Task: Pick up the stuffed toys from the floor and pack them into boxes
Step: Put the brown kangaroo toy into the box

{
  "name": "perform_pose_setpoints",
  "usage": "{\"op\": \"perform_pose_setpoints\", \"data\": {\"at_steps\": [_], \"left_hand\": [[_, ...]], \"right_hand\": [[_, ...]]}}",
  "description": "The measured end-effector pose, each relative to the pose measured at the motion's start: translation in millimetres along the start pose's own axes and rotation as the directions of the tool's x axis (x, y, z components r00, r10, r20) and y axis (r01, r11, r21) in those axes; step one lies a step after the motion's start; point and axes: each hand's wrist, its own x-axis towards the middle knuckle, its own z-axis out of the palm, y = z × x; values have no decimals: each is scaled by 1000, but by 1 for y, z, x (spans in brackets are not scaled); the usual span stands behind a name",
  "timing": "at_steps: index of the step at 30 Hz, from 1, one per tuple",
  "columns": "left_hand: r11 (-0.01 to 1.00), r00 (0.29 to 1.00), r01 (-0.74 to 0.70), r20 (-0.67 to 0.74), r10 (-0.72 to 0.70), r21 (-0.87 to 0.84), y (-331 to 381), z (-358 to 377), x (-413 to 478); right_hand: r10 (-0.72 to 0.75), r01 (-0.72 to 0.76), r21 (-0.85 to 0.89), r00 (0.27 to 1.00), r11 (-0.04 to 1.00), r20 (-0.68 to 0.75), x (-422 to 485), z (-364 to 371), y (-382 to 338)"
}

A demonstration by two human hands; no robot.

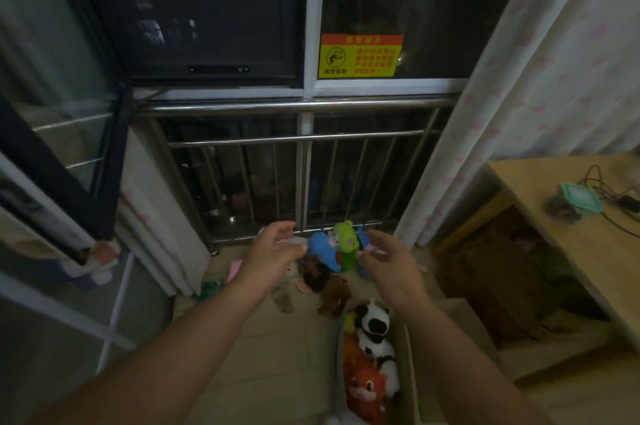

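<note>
Several stuffed toys lie on the floor by the window railing: a blue toy (322,249), a green frog toy (346,237), a dark brown toy (313,274) and a brown toy (336,294). Both arms stretch out over them. My left hand (273,253) and my right hand (389,267) hover above the pile with fingers loosely spread, holding nothing. A cardboard box (407,355) at lower centre holds a panda toy (374,327) and an orange toy (365,386).
A metal railing (298,139) fronts a dark window with a yellow warning sticker (360,55). Curtains hang left (162,234) and right (512,106). A wooden desk (585,244) with cables stands at right, a second box (485,331) beneath it.
</note>
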Motion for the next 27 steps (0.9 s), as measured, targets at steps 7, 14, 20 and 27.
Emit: {"op": "perform_pose_setpoints", "data": {"at_steps": [7,14,20,27], "left_hand": [[999,999,48,-13,-48,12,2,15,56],[998,998,65,6,-65,27,9,45,119],[994,993,102,48,-104,48,-4,70,164],[981,973,184,130,-191,64,-86,103,264]], "right_hand": [[35,-35,11,999,999,12,59,-6,7],[96,-96,13,994,995,52,125,-23,21],[109,-110,49,994,993,15,164,-21,34],[222,-221,68,975,973,-13,244,21,114]]}}
